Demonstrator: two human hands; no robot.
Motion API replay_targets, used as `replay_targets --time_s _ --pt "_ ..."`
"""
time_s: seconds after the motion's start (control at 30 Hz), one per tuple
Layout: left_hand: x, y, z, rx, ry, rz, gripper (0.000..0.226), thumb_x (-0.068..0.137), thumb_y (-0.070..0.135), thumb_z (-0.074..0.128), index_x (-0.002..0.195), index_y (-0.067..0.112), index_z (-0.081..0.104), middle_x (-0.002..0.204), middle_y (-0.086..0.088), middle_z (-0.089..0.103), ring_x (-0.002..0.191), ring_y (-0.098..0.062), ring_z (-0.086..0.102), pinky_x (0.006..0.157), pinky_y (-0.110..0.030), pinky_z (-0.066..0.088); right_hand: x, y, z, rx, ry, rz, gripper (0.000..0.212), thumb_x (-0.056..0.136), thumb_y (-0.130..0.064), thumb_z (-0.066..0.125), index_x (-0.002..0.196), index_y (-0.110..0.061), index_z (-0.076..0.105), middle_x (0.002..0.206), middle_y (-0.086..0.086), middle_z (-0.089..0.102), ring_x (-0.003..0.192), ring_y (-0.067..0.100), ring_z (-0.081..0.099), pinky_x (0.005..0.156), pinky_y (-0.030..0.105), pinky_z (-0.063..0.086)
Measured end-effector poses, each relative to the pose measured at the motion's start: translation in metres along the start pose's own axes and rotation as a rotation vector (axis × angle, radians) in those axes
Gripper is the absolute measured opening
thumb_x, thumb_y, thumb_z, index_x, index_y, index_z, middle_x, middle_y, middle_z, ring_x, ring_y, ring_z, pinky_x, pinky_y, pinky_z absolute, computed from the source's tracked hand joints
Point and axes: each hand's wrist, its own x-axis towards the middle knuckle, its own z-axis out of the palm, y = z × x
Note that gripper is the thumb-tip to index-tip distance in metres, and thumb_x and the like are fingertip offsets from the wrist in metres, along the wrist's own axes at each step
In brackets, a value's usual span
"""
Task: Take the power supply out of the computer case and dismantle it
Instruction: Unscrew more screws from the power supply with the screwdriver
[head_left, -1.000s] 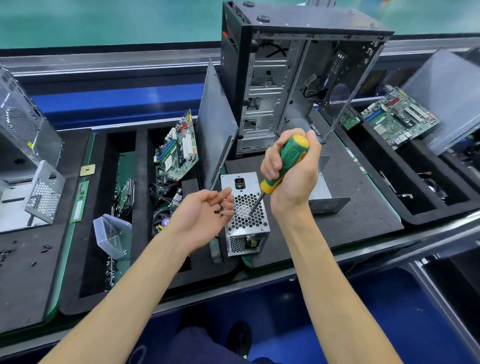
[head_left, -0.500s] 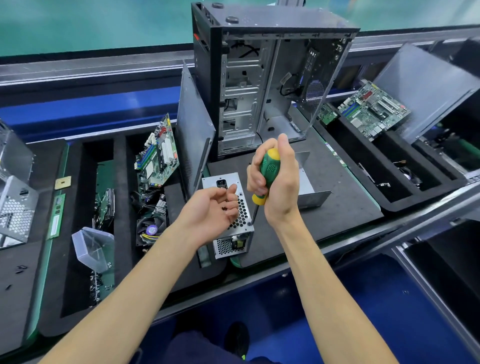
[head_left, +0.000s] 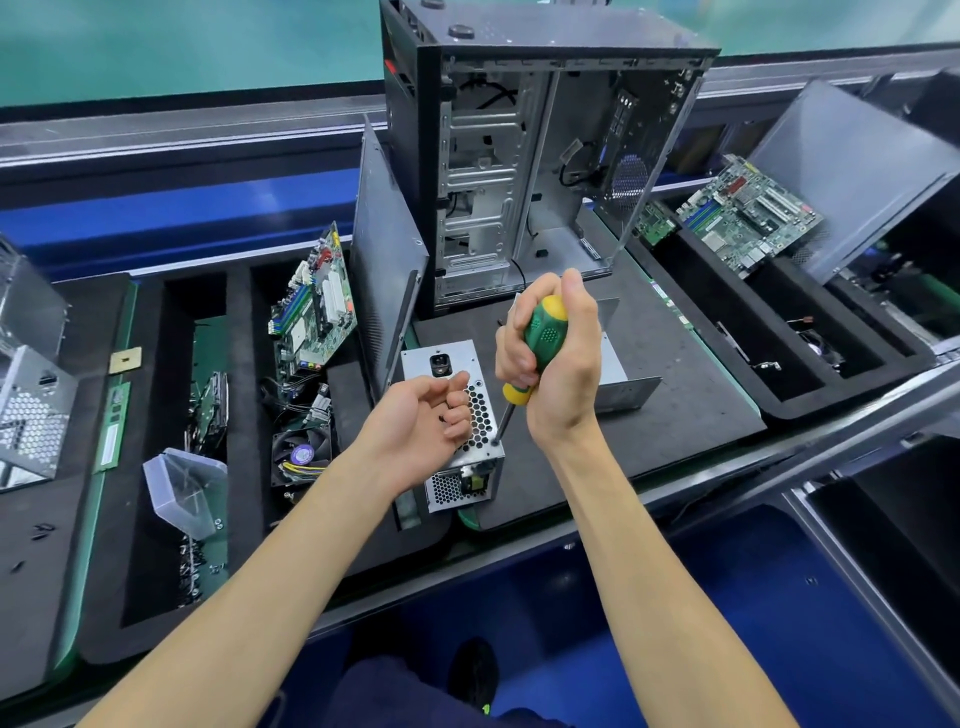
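Fingers of R hand wrap screwdriver, tip on PSU.

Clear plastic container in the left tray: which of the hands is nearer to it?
Left. The left hand hovers over the power supply, to the right of the clear plastic container. The right hand, gripping the screwdriver, is farther right.

There are two hands: one left hand and one right hand. I count one screwdriver, one power supply on the mat, and one open computer case. Two large motherboards are visible, one on the left and one on the right. One clear plastic box and one cooling fan are also there.
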Motion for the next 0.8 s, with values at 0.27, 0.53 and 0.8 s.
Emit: replay_targets --time_s 0.27,0.53,0.8 --pt "0.004 -0.001 -0.001 -0.009 -0.007 0.005 0.018 0.098 0.009 0.042 0.098 0.003 0.060 0.068 -0.001 0.042 0.053 -0.011 0.032 0.045 -0.020 0.029 -0.001 0.001 0.000 -0.024 -0.085 -0.010 0.043 0.101 -0.050 0.037 0.074 -0.022 0.054 0.045 -0.003 0.035 0.037 0.014 0.022 0.043 0.021 0.022" --pt "0.003 -0.001 -0.004 -0.019 -0.037 -0.003 0.017 0.095 0.011 0.044 0.083 0.009 0.054 0.065 0.003 0.031 0.050 -0.011 0.025 0.044 -0.021 0.023 0.002 0.003 0.002 -0.004 -0.115 0.016 0.041 0.100 -0.050 0.039 0.074 -0.020 0.052 0.045 -0.002 0.034 0.037 0.014 0.020 0.042 0.020 0.021" --pt "-0.001 0.018 -0.025 0.018 0.014 0.112 0.044 0.100 0.022 0.046 0.060 0.023 0.028 0.057 0.006 0.015 0.043 -0.009 0.015 0.040 -0.022 0.013 0.010 -0.007 -0.001 -0.002 -0.007 0.012 0.048 0.102 -0.051 0.035 0.070 -0.019 0.051 0.045 -0.001 0.031 0.037 0.014 0.021 0.044 0.021 0.021"
